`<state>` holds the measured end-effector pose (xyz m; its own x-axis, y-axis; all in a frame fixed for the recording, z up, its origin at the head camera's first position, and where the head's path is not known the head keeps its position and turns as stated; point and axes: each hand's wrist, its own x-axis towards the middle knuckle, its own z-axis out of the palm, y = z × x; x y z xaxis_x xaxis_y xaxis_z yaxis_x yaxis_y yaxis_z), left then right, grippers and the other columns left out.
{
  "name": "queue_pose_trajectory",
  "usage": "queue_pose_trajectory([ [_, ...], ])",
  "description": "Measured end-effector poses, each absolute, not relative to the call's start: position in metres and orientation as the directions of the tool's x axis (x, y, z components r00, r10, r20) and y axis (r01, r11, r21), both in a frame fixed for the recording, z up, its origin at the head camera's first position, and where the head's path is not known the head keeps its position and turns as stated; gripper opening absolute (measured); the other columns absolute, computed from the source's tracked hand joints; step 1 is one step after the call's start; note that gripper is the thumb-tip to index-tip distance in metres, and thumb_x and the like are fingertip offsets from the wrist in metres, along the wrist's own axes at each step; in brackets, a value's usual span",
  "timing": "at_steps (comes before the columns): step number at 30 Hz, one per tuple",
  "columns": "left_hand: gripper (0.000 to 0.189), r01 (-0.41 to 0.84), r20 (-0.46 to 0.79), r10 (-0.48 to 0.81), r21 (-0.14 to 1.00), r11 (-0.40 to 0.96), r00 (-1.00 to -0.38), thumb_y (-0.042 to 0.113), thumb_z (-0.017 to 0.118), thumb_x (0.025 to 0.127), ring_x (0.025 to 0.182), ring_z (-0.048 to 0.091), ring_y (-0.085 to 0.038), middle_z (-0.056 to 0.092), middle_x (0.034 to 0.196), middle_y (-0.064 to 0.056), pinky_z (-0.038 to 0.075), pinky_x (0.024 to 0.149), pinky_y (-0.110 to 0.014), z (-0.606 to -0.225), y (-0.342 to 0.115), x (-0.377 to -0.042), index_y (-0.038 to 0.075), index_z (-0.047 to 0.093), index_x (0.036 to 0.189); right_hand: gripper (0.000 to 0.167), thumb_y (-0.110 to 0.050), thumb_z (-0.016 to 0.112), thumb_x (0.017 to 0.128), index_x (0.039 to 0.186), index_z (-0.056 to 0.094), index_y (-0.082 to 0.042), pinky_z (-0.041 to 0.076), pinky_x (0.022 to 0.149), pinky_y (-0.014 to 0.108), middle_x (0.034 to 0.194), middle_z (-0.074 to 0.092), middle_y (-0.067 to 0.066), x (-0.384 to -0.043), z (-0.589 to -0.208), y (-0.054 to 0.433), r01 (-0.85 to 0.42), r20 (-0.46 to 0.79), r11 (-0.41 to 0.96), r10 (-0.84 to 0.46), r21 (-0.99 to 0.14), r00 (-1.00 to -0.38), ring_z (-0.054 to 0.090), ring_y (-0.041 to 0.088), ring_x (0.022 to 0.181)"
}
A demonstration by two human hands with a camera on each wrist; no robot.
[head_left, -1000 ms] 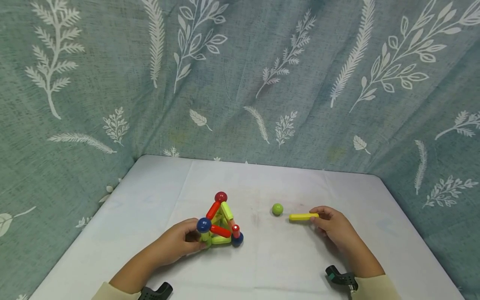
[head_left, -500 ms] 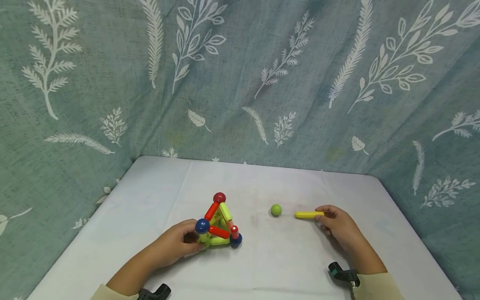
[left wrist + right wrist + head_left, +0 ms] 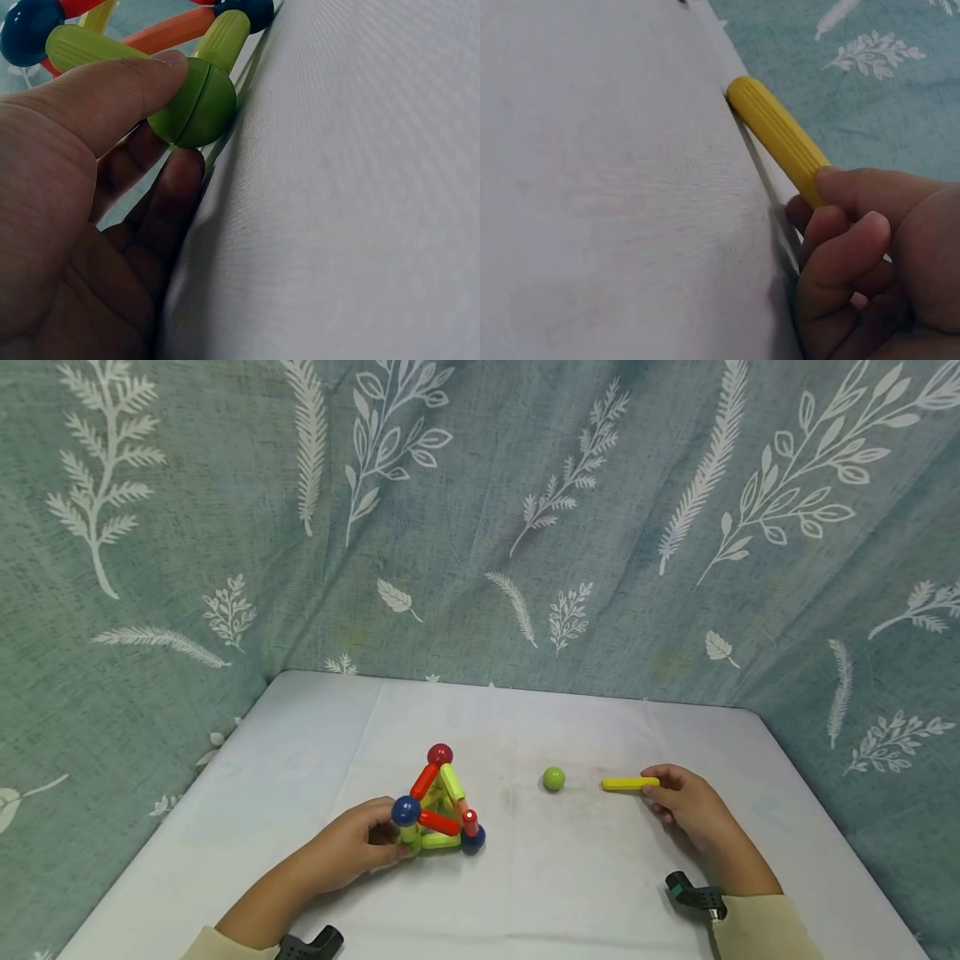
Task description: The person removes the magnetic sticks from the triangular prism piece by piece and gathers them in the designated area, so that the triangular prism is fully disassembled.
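Observation:
A frame of coloured rods and balls (image 3: 438, 821), a magnetic building toy by its look, stands left of the table's middle. My left hand (image 3: 358, 847) grips its near left corner. In the left wrist view the thumb presses on a green ball (image 3: 196, 105) with fingertips beneath it. A dark blue ball (image 3: 406, 810) sits above that corner, and a red ball (image 3: 440, 755) tops the frame. To the right, my right hand (image 3: 688, 804) pinches one end of a yellow rod (image 3: 627, 784) between thumb and fingers. The rod's free end points left, close over the cloth.
A loose green ball (image 3: 553, 778) lies on the white tabletop (image 3: 525, 893) between the frame and the yellow rod. Patterned teal fabric (image 3: 465, 527) rises behind the table and along both sides. Each wrist wears a dark camera mount (image 3: 693, 893).
My right hand has drawn the yellow rod to the right and slightly away from me, farther from the loose green ball. The left hand and the frame stay in place.

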<state>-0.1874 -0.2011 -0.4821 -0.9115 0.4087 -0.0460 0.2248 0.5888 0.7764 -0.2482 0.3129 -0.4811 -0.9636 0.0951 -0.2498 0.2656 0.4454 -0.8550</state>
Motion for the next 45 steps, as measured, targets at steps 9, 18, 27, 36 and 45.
queue_pose_trajectory([
  [9,0.028,0.213,-0.061,0.410,0.781,0.588,-0.910,0.029,0.087,0.086,0.094,0.062,-0.016,0.065,0.104,0.008,0.054,0.083,-0.026,-0.482,-0.201,-0.189,0.037,0.072,0.108,0.029,-0.018,0.066,0.103,0.131,0.063,-0.012,0.049,0.063,0.031,0.127,0.057,0.014,-0.247,-0.480,0.307,0.289,-0.245,0.511,0.153,-0.810,-0.957,0.055,0.020,0.078],
  [18,0.027,0.234,-0.039,0.421,0.783,0.577,-0.906,0.029,0.086,0.086,0.093,0.061,-0.016,0.065,0.104,0.008,0.053,0.082,-0.027,-0.482,-0.201,-0.190,0.036,0.072,0.108,0.029,-0.015,0.063,0.103,0.132,0.063,-0.013,0.049,0.062,0.032,0.138,0.052,0.018,-0.245,-0.481,0.305,0.300,-0.236,0.538,0.187,-0.787,-0.954,0.053,0.021,0.074],
  [27,0.027,0.230,-0.040,0.416,0.785,0.576,-0.908,0.029,0.087,0.086,0.093,0.061,-0.016,0.064,0.102,0.007,0.053,0.082,-0.026,-0.482,-0.202,-0.189,0.036,0.072,0.108,0.040,-0.020,0.067,0.101,0.141,0.062,-0.016,0.049,0.061,0.030,0.137,0.053,0.016,-0.244,-0.481,0.306,0.312,-0.251,0.513,0.187,-0.800,-0.950,0.054,0.019,0.076],
  [36,0.027,0.228,-0.038,0.423,0.797,0.560,-0.906,0.029,0.086,0.087,0.093,0.061,-0.016,0.064,0.102,0.005,0.054,0.082,-0.026,-0.484,-0.203,-0.188,0.036,0.072,0.110,0.052,-0.036,0.070,0.101,0.149,0.056,-0.021,0.052,0.067,0.032,0.143,0.054,0.016,-0.238,-0.474,0.300,0.264,-0.194,0.520,0.186,-0.812,-0.963,0.060,0.025,0.089],
  [45,0.027,0.238,-0.034,0.427,0.789,0.567,-0.904,0.029,0.086,0.087,0.094,0.062,-0.016,0.065,0.103,0.007,0.054,0.084,-0.026,-0.485,-0.203,-0.188,0.036,0.072,0.109,0.037,-0.028,0.072,0.100,0.134,0.066,-0.014,0.050,0.066,0.031,0.138,0.063,0.010,-0.225,-0.456,0.263,0.118,-0.073,0.551,0.102,-0.826,-0.992,0.059,0.024,0.093],
])
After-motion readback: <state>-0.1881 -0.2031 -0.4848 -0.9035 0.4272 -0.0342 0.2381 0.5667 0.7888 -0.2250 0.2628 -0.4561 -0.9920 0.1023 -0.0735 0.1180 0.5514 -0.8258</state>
